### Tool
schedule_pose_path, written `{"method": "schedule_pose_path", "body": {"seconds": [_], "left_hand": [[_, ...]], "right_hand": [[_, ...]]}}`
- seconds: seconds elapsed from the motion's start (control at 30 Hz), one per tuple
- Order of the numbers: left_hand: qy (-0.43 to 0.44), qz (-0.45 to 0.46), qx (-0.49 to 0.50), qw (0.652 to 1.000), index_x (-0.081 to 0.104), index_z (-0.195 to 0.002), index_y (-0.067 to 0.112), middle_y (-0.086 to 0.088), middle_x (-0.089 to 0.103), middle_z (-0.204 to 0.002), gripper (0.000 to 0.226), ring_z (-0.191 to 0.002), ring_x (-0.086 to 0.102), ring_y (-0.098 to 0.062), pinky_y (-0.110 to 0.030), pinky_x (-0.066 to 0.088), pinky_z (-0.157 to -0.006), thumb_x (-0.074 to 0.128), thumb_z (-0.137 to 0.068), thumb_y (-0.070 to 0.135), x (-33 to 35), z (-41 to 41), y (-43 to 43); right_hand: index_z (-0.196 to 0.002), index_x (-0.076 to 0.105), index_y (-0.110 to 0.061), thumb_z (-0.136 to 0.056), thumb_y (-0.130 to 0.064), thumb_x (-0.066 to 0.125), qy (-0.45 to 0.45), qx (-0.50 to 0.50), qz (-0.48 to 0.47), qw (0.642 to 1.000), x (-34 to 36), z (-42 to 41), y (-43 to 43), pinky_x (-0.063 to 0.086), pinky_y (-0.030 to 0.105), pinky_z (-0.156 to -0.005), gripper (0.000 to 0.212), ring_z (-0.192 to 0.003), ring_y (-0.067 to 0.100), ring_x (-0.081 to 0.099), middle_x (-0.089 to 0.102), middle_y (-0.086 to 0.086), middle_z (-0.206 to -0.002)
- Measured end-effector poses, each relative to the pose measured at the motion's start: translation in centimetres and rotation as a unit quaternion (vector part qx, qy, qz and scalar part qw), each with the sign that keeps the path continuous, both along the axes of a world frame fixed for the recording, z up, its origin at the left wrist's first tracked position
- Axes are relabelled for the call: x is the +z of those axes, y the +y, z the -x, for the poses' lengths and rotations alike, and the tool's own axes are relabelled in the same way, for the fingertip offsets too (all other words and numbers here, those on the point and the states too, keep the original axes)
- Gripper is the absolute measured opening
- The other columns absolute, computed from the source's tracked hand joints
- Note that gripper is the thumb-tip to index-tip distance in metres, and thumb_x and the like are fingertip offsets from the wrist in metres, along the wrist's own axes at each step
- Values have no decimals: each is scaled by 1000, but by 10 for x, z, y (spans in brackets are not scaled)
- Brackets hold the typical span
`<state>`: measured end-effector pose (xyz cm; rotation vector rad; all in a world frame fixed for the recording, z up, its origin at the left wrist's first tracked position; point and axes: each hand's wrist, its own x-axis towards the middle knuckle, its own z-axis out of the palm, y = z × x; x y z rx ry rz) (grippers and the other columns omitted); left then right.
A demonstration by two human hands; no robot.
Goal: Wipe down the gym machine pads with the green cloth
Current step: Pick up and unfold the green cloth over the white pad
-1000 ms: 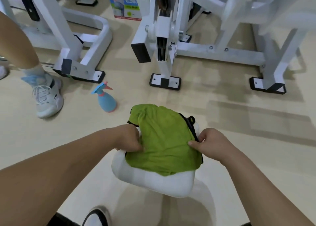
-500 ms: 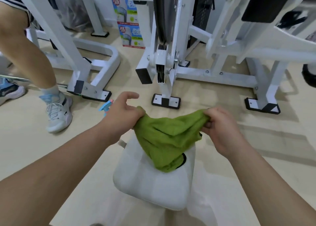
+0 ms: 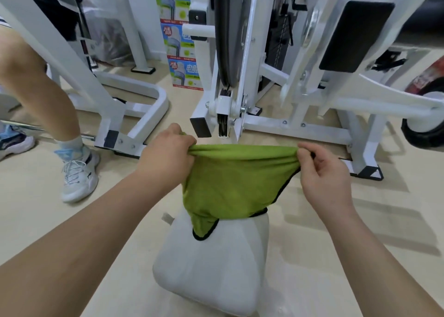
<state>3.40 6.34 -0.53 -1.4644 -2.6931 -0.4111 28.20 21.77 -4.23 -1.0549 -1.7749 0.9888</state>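
Over the pad (image 3: 211, 264), both hands (image 3: 168, 152) (image 3: 322, 172) pinch the cloth (image 3: 235, 179) taut by fingers (image 3: 303, 148); thin grip could slip, dropping it.

The left forearm (image 3: 96, 220) came in from the lower left corner and the right forearm (image 3: 374, 244) from the lower right, both bare and angled inward toward the middle. The left hand (image 3: 168, 155) lay knuckles up, its fingers bunched in a fist round one end of the green cloth (image 3: 235, 179). The right hand (image 3: 322, 172), about level with it and well apart, pinched the other end between thumb and forefinger, the remaining fingers loosely curled below. The cloth's top edge ran straight from one hand to the other.
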Motion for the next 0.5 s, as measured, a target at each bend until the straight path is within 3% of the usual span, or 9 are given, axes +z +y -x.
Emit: {"method": "schedule_pose_path", "body": {"seconds": [0.07, 0.13, 0.2, 0.3, 0.4, 0.43, 0.5], "left_hand": [[20, -86, 6, 996, 73, -116, 19, -4, 44, -103, 28, -94, 52, -27, -38, 46, -68, 59, -93, 15, 8, 1, 0], [35, -185, -2, 982, 75, -108, 15, -7, 45, -103, 25, -90, 48, -26, -35, 39, -66, 62, -88, 8, 18, 0, 1], [48, -222, -20, 974, 74, -98, 11, -9, 50, -112, 21, -98, 48, -28, -36, 40, -72, 64, -81, 4, 23, -2, 2], [-13, -177, -33, 984, 66, -91, 9, -4, 56, -113, 11, -100, 52, -27, -38, 44, -76, 62, -82, 5, 13, -4, 2], [-59, -141, 8, 988, 57, -86, 10, -2, 53, -98, 4, -86, 51, -25, -39, 41, -69, 60, -85, 12, 2, 0, -1], [-71, -129, 21, 989, 54, -87, 12, -2, 50, -97, 11, -84, 51, -25, -37, 38, -68, 63, -87, 18, 0, 2, -1], [-106, -97, 33, 989, 49, -92, 16, 1, 45, -100, 31, -84, 49, -20, -34, 36, -68, 73, -87, 36, -2, 3, -1]], "right_hand": [[-107, 72, -15, -105, -19, 57, 12, -37, -48, 998, 6, -2, 1, 43, 10, -69, 16, -72, -3, 58, 68, -11, -83], [-99, 68, -19, -107, -22, 55, 28, -60, -80, 995, 12, -5, 4, 44, 24, -68, 15, -67, 6, 53, 64, -3, -76], [-94, 62, -19, -108, -26, 51, 29, -67, -90, 993, 12, -5, 4, 42, 34, -65, 19, -64, 15, 48, 59, 8, -71], [-91, 59, -19, -109, -28, 47, 3, -53, -86, 995, 9, -2, 1, 45, 42, -66, 23, -67, 26, 53, 55, 6, -70], [-89, 59, -20, -109, -29, 49, 1, -36, -29, 999, 11, 2, -4, 47, 28, -54, 24, -56, 27, 61, 56, 16, -67], [-89, 60, -20, -109, -29, 50, 8, -32, -5, 999, 12, 4, -4, 45, 23, -49, 24, -50, 23, 60, 57, 18, -66], [-89, 66, -21, -107, -26, 54, 35, -17, 46, 998, 13, 8, -7, 49, 27, -49, 22, -46, 19, 59, 63, 15, -62]]}}
